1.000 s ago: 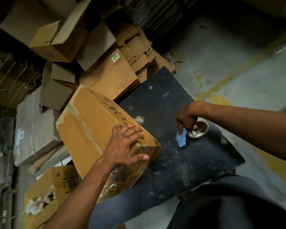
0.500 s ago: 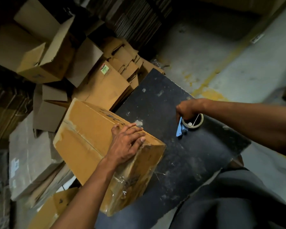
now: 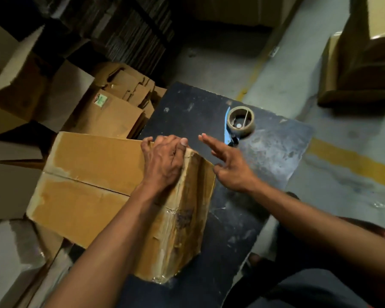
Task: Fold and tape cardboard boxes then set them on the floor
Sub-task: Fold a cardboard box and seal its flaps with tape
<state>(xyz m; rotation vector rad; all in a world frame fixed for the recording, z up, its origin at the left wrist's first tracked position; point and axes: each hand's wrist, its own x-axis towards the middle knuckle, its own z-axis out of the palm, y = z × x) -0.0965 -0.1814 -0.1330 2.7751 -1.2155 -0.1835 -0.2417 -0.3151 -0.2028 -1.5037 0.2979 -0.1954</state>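
Head view looks down on a dark, scuffed tabletop [image 3: 265, 156] with a closed cardboard box [image 3: 93, 174] lying across its edge at about 9 o'clock from the frame's middle, one taped end face turned toward the person. Of the two hands, the left hand [image 3: 165, 161] rests on the box's upper corner, fingers curled over the far top edge and the thumb pressed along the ridge where the top meets the end face, gripping it. The right hand [image 3: 227, 165] hangs just beside that same end face at 3 o'clock from the left one, its fingers straight and spread, holding nothing; whether it touches the cardboard cannot be told. A tape dispenser [image 3: 240, 122] with a nearly spent roll and a blue handle sits on the tabletop at 1 o'clock from the right hand, apart from it. Flattened and opened cartons [image 3: 111, 112] are piled at 10 o'clock beyond the box, and grey concrete floor [image 3: 342, 185] with a yellow stripe lies at 3 o'clock.
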